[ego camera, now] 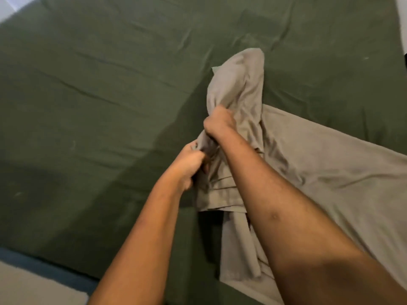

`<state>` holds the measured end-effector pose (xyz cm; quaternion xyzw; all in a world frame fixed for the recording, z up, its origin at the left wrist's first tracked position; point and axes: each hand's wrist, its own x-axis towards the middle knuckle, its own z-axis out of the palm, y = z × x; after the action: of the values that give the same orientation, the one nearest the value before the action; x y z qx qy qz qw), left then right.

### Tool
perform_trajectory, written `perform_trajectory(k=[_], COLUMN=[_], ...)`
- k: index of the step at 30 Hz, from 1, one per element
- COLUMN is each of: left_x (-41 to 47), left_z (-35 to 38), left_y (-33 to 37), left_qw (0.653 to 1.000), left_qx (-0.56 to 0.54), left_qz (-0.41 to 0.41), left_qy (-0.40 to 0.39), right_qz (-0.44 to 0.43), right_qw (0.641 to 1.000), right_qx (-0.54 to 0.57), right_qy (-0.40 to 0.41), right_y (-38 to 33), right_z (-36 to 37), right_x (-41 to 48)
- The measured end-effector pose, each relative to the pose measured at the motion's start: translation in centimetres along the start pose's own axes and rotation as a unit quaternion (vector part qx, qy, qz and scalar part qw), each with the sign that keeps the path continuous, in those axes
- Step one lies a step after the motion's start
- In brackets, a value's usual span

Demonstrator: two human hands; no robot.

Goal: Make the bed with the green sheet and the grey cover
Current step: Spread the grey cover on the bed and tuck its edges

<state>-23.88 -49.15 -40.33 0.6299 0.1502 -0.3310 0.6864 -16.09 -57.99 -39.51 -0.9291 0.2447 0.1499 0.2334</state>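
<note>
Green sheet (110, 95) on, mildly wrinkled. Grey cover (319, 161) bunched near bed's right edge; left hand (189, 166) and right hand (218, 124) both clenched on it. Spreading remains.

Both bare forearms reach forward, close together. The left hand (191, 165) is a closed fist, nearer. The right hand (218, 125), also clenched, sits just beyond and right of it.
</note>
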Motion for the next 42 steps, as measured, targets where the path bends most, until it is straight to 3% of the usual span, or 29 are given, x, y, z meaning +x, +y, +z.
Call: perform_trajectory(k=[3,5,8,10,14,16,17,20,22,24,27,30,32,34,36,38,40,42], left_x=[-1.2,-3.0,-6.1,-7.7,-7.4,-5.5,-4.6,-2.5,-1.7,-1.4,-1.0,-0.4,-0.1,-0.1,-0.2,-0.5,-1.1,-1.8], left_z=[-9.6,-17.5,-30.3,-37.4,-48.7,-52.1,-53.2,-53.5,-52.6,-51.6,-49.8,-47.4,-45.9,-44.2,-41.7,-38.8,-36.2,-33.9], left_y=[0.9,1.7,3.4,3.9,2.2,0.3,-0.5,-1.4,-1.2,-1.0,-1.0,-1.1,-1.1,-1.0,-0.8,-1.4,-2.7,-4.3], left_qw=[1.000,0.999,0.996,0.989,0.947,0.942,0.940,0.928,0.911,0.898,0.894,0.890,0.874,0.851,0.823,0.785,0.765,0.772], left_qx=[0.013,0.001,-0.020,0.008,0.101,0.106,0.126,0.223,0.279,0.306,0.354,0.366,0.384,0.436,0.510,0.576,0.604,0.601], left_qz=[0.003,-0.003,0.003,-0.001,-0.059,-0.091,-0.108,-0.131,-0.114,-0.112,-0.117,-0.100,-0.108,-0.080,-0.003,0.053,0.077,0.089], left_qy=[0.028,0.045,0.084,0.149,0.298,0.306,0.299,0.267,0.282,0.294,0.249,0.252,0.277,0.281,0.249,0.221,0.210,0.187], right_qz=[-0.034,-0.047,-0.070,-0.059,0.016,-0.045,-0.104,-0.196,-0.238,-0.288,-0.330,-0.314,-0.253,-0.091,0.036,0.034,-0.087,-0.173], right_qw=[0.998,0.985,0.931,0.906,0.887,0.910,0.927,0.962,0.959,0.928,0.849,0.828,0.836,0.844,0.843,0.875,0.904,0.889], right_qx=[0.050,0.160,0.351,0.393,0.271,0.110,0.027,-0.045,-0.088,-0.203,-0.385,-0.423,-0.388,-0.306,-0.268,-0.306,-0.376,-0.419], right_qy=[-0.024,-0.045,-0.077,-0.148,-0.374,-0.398,-0.358,-0.183,-0.127,-0.123,-0.153,-0.192,-0.295,-0.431,-0.465,-0.373,-0.183,-0.066], right_y=[-7.4,-13.7,-24.9,-30.7,-35.5,-35.9,-36.3,-38.0,-39.2,-40.3,-40.3,-39.1,-38.1,-36.9,-35.3,-33.3,-31.8,-30.8], right_z=[4.7,8.9,15.0,19.6,27.2,28.3,28.5,27.3,26.6,26.0,24.6,24.2,23.0,20.8,18.4,17.8,19.4,20.9], right_x=[-2.2,-3.9,-7.1,-8.8,-11.0,-10.2,-9.7,-7.4,-5.3,-3.3,-1.0,-0.8,-1.3,-1.6,-1.4,-0.4,0.9,1.6])
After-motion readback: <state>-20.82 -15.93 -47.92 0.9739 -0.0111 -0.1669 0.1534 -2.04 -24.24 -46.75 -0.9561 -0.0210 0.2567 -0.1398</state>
